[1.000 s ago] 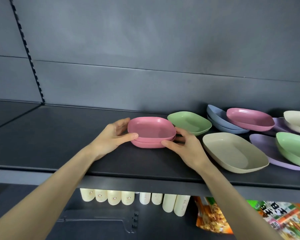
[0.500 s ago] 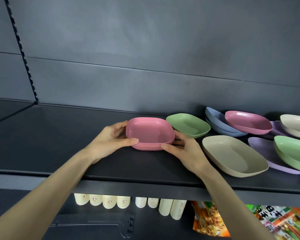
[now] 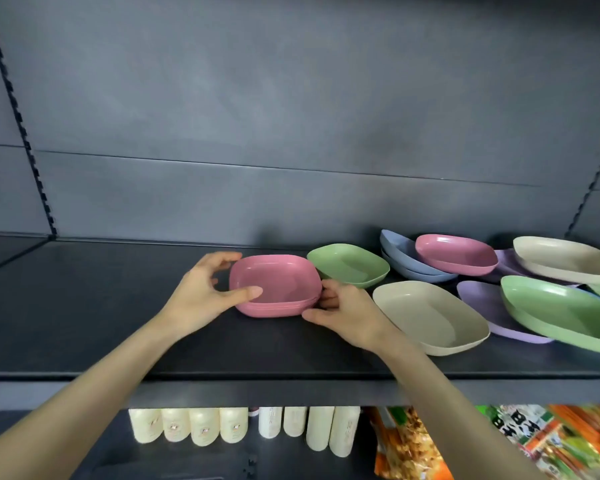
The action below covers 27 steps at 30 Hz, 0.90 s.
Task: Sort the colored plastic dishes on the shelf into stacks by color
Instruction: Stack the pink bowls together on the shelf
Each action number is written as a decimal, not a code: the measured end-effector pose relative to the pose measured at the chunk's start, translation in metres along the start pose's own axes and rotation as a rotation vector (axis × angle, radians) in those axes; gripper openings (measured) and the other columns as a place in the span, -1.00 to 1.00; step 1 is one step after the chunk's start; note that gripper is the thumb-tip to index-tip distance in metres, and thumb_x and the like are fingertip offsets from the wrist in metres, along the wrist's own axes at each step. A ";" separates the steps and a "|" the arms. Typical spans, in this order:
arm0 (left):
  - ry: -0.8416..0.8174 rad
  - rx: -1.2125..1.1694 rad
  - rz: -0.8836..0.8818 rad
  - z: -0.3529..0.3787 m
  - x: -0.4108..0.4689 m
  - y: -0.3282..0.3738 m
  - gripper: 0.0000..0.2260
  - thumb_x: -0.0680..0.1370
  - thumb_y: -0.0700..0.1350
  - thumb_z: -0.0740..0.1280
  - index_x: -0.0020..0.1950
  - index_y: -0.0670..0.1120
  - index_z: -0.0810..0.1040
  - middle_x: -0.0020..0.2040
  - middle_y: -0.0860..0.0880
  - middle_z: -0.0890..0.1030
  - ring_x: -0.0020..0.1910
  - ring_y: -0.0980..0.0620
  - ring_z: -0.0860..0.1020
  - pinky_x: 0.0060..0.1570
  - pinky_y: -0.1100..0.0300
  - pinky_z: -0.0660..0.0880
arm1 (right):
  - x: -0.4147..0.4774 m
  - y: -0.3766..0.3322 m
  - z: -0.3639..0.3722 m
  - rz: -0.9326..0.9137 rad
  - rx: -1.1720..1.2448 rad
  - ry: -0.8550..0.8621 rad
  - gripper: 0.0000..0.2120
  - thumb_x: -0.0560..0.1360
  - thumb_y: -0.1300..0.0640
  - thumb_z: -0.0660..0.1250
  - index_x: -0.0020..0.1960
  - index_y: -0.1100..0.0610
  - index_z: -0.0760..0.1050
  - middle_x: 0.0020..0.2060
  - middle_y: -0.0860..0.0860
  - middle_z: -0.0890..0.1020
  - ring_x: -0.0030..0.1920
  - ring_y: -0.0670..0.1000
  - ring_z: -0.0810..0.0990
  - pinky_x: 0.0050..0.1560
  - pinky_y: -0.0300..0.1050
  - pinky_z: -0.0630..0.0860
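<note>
A stack of pink dishes [image 3: 276, 285] sits on the dark shelf [image 3: 101, 306], left of the unsorted pile, and both hands close on it from opposite sides. The left hand [image 3: 201, 294] covers the stack's left edge: its thumb presses the near left rim while the fingers curl over the far left corner, so this grip is clamped on the stack. The right hand [image 3: 347, 313] meets the stack's right near corner, thumb along the lower front edge and fingers tucked against the right side, also clamped on the pink dishes. The stack lies directly between the two hands, flat on the shelf.

Just right of the stack, nearly touching its far corner, a green dish [image 3: 349, 265] sits tilted. Beyond it blue dishes [image 3: 400, 259] lean nested, with a single pink dish [image 3: 456, 254] resting on them. A beige dish [image 3: 430, 315] lies near the right wrist. Further right, purple dishes [image 3: 482, 299] lie under a large green dish [image 3: 561, 311], and another beige dish [image 3: 561, 259] sits behind.

Below the shelf stand pale bottles [image 3: 239, 429] and snack packets [image 3: 499, 445].
</note>
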<state>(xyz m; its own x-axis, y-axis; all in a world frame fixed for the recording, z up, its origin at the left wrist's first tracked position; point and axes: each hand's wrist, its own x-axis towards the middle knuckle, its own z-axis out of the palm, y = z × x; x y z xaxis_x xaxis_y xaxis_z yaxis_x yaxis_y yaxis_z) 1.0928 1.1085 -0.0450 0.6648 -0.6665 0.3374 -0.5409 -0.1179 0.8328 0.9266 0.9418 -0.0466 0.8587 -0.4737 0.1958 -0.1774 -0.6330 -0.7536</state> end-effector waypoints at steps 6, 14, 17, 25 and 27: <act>-0.141 0.342 0.231 0.017 0.030 0.058 -0.47 0.42 0.08 0.46 0.33 -0.02 0.43 0.32 0.06 0.46 0.32 0.11 0.40 0.23 0.34 0.24 | -0.004 -0.006 -0.053 -0.020 -0.305 0.120 -0.51 0.44 0.06 0.44 0.32 0.17 0.45 0.19 0.07 0.56 0.19 0.03 0.54 0.20 -0.15 0.43; -0.302 0.585 0.423 0.087 0.074 0.134 -0.44 0.52 0.05 0.36 0.45 -0.05 0.27 0.44 -0.01 0.32 0.42 0.01 0.28 0.31 0.28 0.17 | -0.002 0.004 -0.174 -0.021 -0.595 0.239 -0.60 0.43 0.06 0.43 0.24 0.12 0.51 0.14 0.02 0.53 0.18 0.08 0.51 0.03 -0.27 0.33; -0.344 0.649 0.443 0.122 0.086 0.153 -0.43 0.51 0.10 0.35 0.45 -0.02 0.26 0.43 -0.01 0.32 0.41 -0.01 0.26 0.38 0.10 0.23 | -0.003 0.021 -0.213 0.001 -0.649 0.229 -0.55 0.45 0.06 0.41 0.31 0.13 0.46 0.29 0.07 0.48 0.29 0.06 0.44 0.18 -0.23 0.31; -0.397 0.620 0.343 0.209 0.113 0.171 -0.39 0.49 0.12 0.37 0.46 -0.03 0.25 0.42 0.00 0.32 0.40 0.00 0.27 0.28 0.21 0.24 | 0.004 0.084 -0.290 0.022 -0.695 0.131 -0.52 0.45 0.06 0.43 0.33 0.15 0.44 0.32 0.08 0.43 0.33 0.07 0.38 0.26 -0.17 0.29; -0.412 0.618 0.290 0.228 0.116 0.170 -0.35 0.47 0.14 0.38 0.46 -0.04 0.24 0.42 0.00 0.31 0.40 0.00 0.27 0.27 0.20 0.25 | 0.008 0.101 -0.303 0.020 -0.692 0.085 -0.50 0.45 0.04 0.43 0.34 0.14 0.43 0.32 0.08 0.43 0.33 0.06 0.38 0.24 -0.19 0.28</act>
<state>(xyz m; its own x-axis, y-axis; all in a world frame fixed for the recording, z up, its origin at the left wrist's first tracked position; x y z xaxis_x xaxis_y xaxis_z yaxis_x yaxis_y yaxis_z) 0.9606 0.8432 0.0362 0.2748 -0.9376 0.2132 -0.9312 -0.2043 0.3018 0.7697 0.6891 0.0691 0.8165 -0.5178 0.2555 -0.4828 -0.8549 -0.1897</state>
